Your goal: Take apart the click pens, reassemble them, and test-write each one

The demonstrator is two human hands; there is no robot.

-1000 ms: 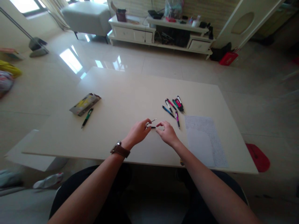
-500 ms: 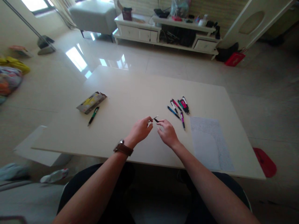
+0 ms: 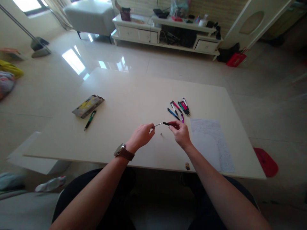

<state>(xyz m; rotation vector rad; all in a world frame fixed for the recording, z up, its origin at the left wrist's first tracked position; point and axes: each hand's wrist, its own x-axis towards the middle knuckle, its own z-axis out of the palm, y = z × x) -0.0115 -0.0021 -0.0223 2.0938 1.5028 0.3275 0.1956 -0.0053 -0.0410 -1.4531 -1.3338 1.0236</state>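
Observation:
My left hand (image 3: 141, 135), with a watch on its wrist, pinches a thin pen refill (image 3: 157, 125) whose tip points right. Facing that tip is the open end of a black pen barrel (image 3: 166, 123), held in the fingers of my right hand (image 3: 180, 131). A narrow gap separates the two parts. On the white table (image 3: 134, 95) just below them lies a tiny pen piece (image 3: 161, 134), too small to make out well. Beyond my right hand is a loose group of colourful pens (image 3: 184, 107); the purple pen (image 3: 182, 118) is partly hidden by that hand.
A grey and yellow box (image 3: 88, 106) lies at the left, with a green and black pen (image 3: 90, 120) beside it. Right of my right hand are sheets of paper (image 3: 211, 143), one covered in writing. A small sticker (image 3: 187, 166) sits by the table's near edge.
My right hand has moved slightly right, and the black barrel now lies nearly level, end towards the refill tip. The tiny piece now shows on the table. The view has shifted a little.

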